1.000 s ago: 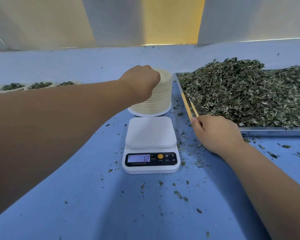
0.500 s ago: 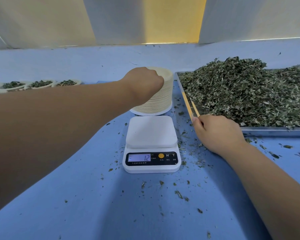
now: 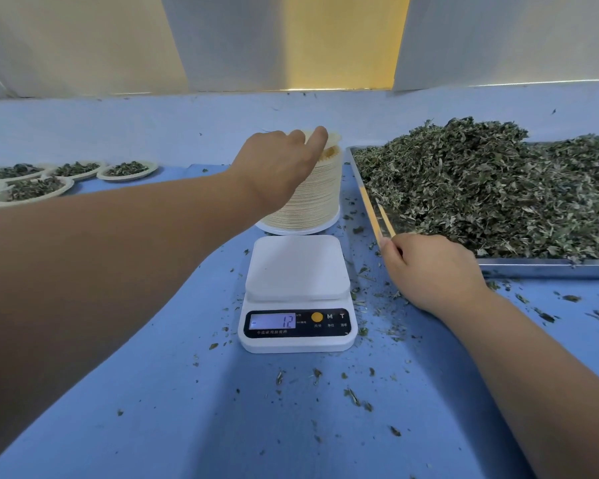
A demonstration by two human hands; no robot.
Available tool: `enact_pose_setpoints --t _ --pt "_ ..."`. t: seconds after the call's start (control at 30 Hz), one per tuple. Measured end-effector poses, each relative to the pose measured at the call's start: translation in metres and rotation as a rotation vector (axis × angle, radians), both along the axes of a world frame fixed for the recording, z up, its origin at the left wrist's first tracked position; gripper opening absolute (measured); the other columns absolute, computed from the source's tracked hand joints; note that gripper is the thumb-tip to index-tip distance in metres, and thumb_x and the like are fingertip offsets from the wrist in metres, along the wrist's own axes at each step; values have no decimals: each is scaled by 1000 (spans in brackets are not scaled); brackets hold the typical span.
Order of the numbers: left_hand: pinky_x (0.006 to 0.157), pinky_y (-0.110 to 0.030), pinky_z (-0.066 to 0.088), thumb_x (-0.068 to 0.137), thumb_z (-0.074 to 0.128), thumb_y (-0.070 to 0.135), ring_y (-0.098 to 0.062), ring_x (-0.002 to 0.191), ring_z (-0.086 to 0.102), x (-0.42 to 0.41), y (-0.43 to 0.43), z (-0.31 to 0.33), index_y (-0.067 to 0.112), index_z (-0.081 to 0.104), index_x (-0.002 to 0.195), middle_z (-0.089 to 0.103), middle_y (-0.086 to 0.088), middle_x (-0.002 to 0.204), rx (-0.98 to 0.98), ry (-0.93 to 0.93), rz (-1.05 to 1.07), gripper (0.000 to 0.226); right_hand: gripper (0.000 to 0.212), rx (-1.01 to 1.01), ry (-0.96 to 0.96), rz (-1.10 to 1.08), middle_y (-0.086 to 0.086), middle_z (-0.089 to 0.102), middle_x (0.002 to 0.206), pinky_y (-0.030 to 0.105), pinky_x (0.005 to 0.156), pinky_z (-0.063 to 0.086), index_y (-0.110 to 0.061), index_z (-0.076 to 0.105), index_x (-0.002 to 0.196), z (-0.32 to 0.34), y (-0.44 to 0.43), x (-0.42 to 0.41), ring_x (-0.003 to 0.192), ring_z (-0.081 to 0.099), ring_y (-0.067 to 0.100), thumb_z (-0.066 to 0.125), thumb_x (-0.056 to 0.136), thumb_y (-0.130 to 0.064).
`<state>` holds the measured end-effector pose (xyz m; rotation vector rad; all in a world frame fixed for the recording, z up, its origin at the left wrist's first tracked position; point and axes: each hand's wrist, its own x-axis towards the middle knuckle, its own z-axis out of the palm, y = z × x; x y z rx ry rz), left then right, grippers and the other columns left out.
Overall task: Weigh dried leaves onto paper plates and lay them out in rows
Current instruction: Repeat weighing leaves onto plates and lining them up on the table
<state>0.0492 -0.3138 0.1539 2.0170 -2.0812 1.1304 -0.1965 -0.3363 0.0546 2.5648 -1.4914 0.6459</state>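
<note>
Just behind the scale [image 3: 296,292], left hand [image 3: 277,167] pinches the top paper plate [image 3: 333,137]; beside the scale, right hand [image 3: 429,271] clasps yellow sticks [image 3: 369,213].

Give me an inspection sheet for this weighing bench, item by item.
Surface: blue table cover.
Job's things: stack of paper plates behind the scale; its platform bare, display reading 12; dried leaves heaped in the metal tray, right; filled plates, far left.
Clutter: leaf crumbs scattered around the scale.
Hands: left hand pinches the top plate; right hand holds wooden tongs at the tray's edge.
Cables: nothing seen.
Surroundings: pale wall panels behind.
</note>
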Motion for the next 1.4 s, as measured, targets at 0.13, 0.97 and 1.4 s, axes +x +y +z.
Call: enact_pose_setpoints --t 0.13,0.97,1.4 --pt "50 -31 18 85 55 1 -24 63 36 2 2 4 11 37 96 37 -4 83 -33 137 -1 24 52 4 2 1 0 53 56 28 48 29 -19 49 68 0 0 0 49 49 19 28 107 -47" --pt "86 -17 50 80 67 -12 -1 93 59 4 89 -95 21 69 84 60 11 95 -549 1211 -394 33 29 75 -708 334 -21 72 103 22 89 55 -33 67 118 -3 19 17 94 66 -5 68 90 -24" --pt "79 -10 51 87 74 1 4 89 66 36 101 -116 33 63 104 70 13 102 -344 1559 -224 38 25 99 -452 349 -16 72 104 -1 88 39 -25 73 115 -7 25 19 101 61 -7 66 94 -15"
